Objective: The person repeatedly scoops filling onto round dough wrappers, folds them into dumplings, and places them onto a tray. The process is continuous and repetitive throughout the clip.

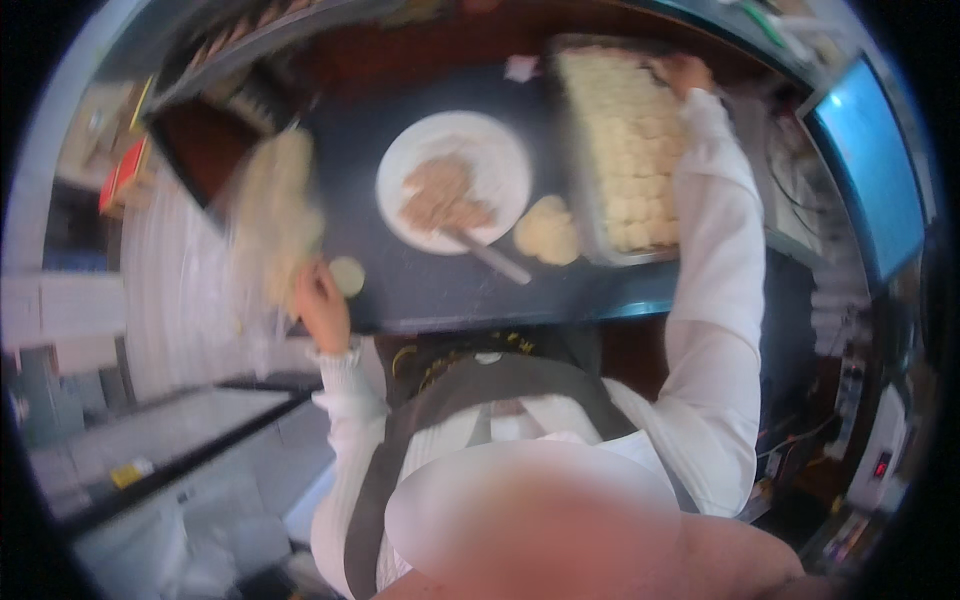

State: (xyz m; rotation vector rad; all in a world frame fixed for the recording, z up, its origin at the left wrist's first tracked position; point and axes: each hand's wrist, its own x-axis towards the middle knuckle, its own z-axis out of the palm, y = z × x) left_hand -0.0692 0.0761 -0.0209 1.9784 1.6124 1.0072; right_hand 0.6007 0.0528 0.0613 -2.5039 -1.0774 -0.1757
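Observation:
My left hand point(322, 300) is at the near end of a long pile of pale dough pieces point(277, 195). Its fingers are bent against the pile, and blur hides whether they grip any. A round dough disc point(347, 277) lies just right of those fingers. At the far right, my right hand point(686, 73) reaches the back corner of a metal tray point(637, 259) filled with rows of pale dough pieces point(626, 150). Whether it holds anything is unclear. Between the hands stands a white bowl point(397, 161) of brownish filling point(442, 191), a flat-handled utensil point(491, 256) leaning over its rim.
A small heap of dough point(549, 231) sits between bowl and tray on the dark tabletop point(450, 292). Behind the bowl lies a small pinkish-white item point(521, 68). A screen point(870, 172) stands at right. A glass-topped case point(172, 442) is at lower left.

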